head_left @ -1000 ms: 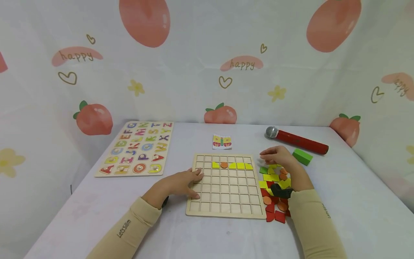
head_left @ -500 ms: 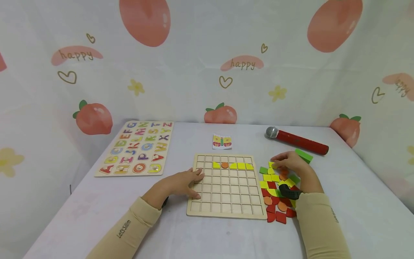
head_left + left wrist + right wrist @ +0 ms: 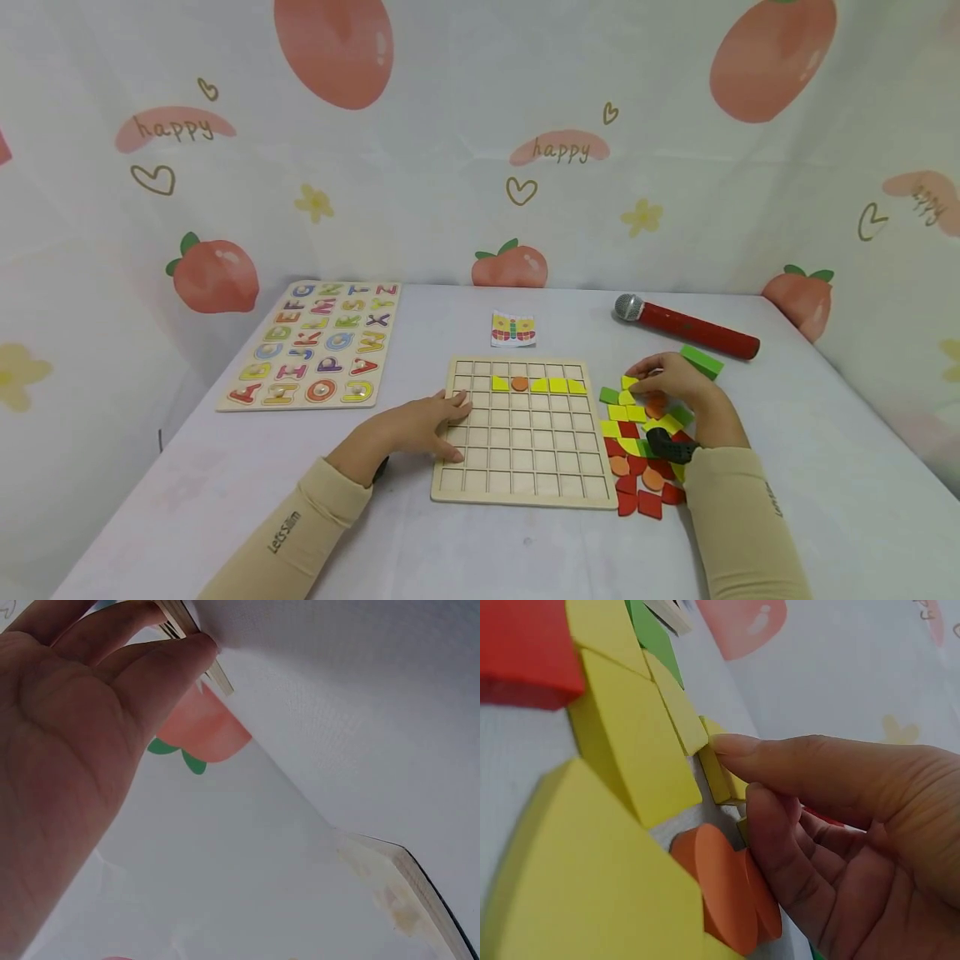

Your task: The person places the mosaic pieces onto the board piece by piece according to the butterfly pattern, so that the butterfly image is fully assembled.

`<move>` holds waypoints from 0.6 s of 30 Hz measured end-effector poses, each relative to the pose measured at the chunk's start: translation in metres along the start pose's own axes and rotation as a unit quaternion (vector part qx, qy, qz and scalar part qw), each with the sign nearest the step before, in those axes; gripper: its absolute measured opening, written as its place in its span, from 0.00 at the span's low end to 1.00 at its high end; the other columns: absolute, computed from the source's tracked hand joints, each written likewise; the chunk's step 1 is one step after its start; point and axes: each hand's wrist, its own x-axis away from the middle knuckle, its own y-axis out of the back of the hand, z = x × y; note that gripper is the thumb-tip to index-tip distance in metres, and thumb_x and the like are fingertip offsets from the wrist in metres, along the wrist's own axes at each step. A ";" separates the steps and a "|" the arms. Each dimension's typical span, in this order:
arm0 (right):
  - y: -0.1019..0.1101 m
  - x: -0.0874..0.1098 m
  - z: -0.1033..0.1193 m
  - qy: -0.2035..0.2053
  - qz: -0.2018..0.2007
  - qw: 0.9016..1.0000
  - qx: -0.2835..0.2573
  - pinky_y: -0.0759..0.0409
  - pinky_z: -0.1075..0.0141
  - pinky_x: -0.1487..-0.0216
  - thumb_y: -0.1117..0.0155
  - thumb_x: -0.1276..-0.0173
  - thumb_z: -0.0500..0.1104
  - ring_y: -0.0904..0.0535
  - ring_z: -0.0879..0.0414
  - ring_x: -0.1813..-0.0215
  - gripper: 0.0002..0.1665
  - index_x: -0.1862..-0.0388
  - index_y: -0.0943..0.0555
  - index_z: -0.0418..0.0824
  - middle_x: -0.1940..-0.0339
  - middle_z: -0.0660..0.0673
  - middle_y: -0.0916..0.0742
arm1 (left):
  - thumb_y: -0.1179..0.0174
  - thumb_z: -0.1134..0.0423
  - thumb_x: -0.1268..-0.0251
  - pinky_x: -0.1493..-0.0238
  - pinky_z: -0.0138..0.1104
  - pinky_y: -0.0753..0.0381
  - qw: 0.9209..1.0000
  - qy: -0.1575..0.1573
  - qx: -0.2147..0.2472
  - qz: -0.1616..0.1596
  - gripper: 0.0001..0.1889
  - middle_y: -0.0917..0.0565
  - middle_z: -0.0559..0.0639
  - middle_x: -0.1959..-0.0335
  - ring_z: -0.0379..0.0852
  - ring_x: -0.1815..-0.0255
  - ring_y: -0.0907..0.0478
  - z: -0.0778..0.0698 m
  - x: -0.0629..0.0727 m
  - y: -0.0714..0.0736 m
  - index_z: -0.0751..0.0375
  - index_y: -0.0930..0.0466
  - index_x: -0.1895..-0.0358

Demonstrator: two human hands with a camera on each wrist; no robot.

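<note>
A square wooden grid board [image 3: 522, 438] lies on the table. Its second row from the back holds several yellow tiles and one orange disc [image 3: 520, 383]. My left hand [image 3: 422, 427] rests on the board's left edge, fingers spread over the rim. In the left wrist view the thumb [image 3: 176, 671] touches the board's edge [image 3: 219, 677]. Beside the board on the right lies a pile of red, yellow, green and orange wooden pieces. At the pile's far end my right hand [image 3: 671, 379] pinches a small yellow tile [image 3: 721, 774] between thumb and index finger.
A small butterfly pattern card [image 3: 513, 329] lies behind the board. An alphabet puzzle board [image 3: 311, 346] is at the back left. A red microphone [image 3: 693, 329] and a green block [image 3: 702, 361] lie beyond the right hand. Patterned cloth walls enclose the table.
My right hand has moved right and down from above the pile's far end to a yellow tile there, and its fingers have closed on it. The left hand stays on the board.
</note>
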 end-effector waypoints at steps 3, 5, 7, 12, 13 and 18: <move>0.000 0.000 -0.001 0.003 0.002 1.000 0.001 0.23 0.69 0.63 0.33 0.40 0.43 0.28 0.51 0.60 0.22 0.50 0.23 0.33 0.59 0.41 0.21 | 0.33 0.50 0.48 0.26 0.49 0.51 1.000 0.000 0.000 0.001 0.40 0.47 0.45 0.25 0.52 0.23 0.57 0.000 0.000 0.000 0.52 0.39 0.30; 0.000 0.001 0.000 0.003 0.004 1.000 0.001 0.23 0.69 0.64 0.33 0.40 0.43 0.27 0.52 0.61 0.22 0.50 0.24 0.33 0.59 0.41 0.21 | 0.33 0.50 0.48 0.26 0.49 0.51 1.000 0.001 -0.001 0.002 0.40 0.47 0.45 0.25 0.52 0.23 0.57 0.000 0.000 0.000 0.52 0.39 0.30; -0.001 0.001 0.000 0.001 0.005 1.000 -0.002 0.22 0.68 0.65 0.33 0.40 0.42 0.27 0.52 0.62 0.22 0.50 0.24 0.33 0.59 0.40 0.21 | 0.33 0.50 0.48 0.26 0.49 0.51 1.000 0.001 -0.003 0.003 0.40 0.47 0.45 0.25 0.52 0.23 0.57 0.000 0.000 0.000 0.52 0.39 0.30; -0.001 0.002 0.002 0.016 0.008 1.000 -0.001 0.22 0.68 0.65 0.33 0.41 0.41 0.27 0.52 0.63 0.20 0.52 0.25 0.33 0.60 0.41 0.20 | 0.33 0.50 0.47 0.26 0.49 0.51 1.000 0.003 -0.006 0.007 0.40 0.47 0.46 0.25 0.52 0.23 0.57 0.001 0.000 0.000 0.51 0.40 0.30; -0.001 0.002 0.002 0.021 0.009 1.000 0.001 0.22 0.68 0.65 0.33 0.40 0.40 0.27 0.52 0.63 0.19 0.53 0.25 0.33 0.61 0.41 0.20 | 0.33 0.50 0.47 0.26 0.49 0.51 1.000 0.003 -0.005 0.008 0.40 0.47 0.46 0.25 0.52 0.23 0.57 0.001 0.000 0.000 0.52 0.40 0.30; 0.000 0.001 0.002 0.025 0.003 1.000 -0.008 0.24 0.68 0.65 0.36 0.37 0.41 0.26 0.52 0.64 0.17 0.54 0.24 0.32 0.65 0.44 0.20 | 0.33 0.49 0.48 0.26 0.49 0.51 1.000 -0.001 -0.006 0.005 0.41 0.47 0.45 0.25 0.52 0.23 0.57 0.002 -0.001 0.000 0.51 0.40 0.30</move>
